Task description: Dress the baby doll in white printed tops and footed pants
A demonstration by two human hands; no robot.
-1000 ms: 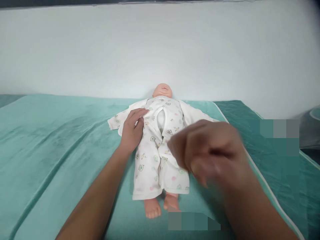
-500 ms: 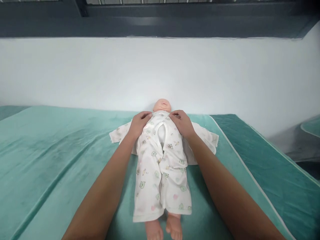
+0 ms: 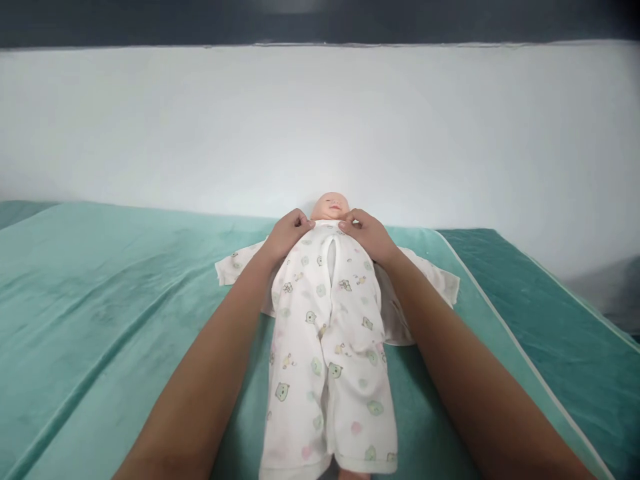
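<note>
A baby doll [image 3: 331, 205] lies on its back, head toward the wall. White baby trousers [image 3: 300, 353], printed with green bears and pink dots, cover its body and legs, with an open slit at the crotch. My left hand [image 3: 290, 235] pinches the waistband at one side, close below the doll's chin. At the other side of the waistband, my right hand [image 3: 370, 236] has thumb and fingers closed on the cloth. Beneath the doll a matching white baby top [image 3: 434, 277] is spread, its sleeves reaching out to both sides. The doll's feet are mostly cut off by the frame's bottom edge.
A light green sheet [image 3: 110, 280] with a few creases covers the bed under the doll. Darker green cloth [image 3: 540, 293] lies to the right, past a pale piped edge. The white wall [image 3: 320, 127] rises right behind the doll's head, below a dark beam [image 3: 320, 23].
Both hands have moved up toward the doll's chin, drawing the waistband higher and stretching the trousers smoother. The slit looks narrower. The view has tilted down and come closer.
</note>
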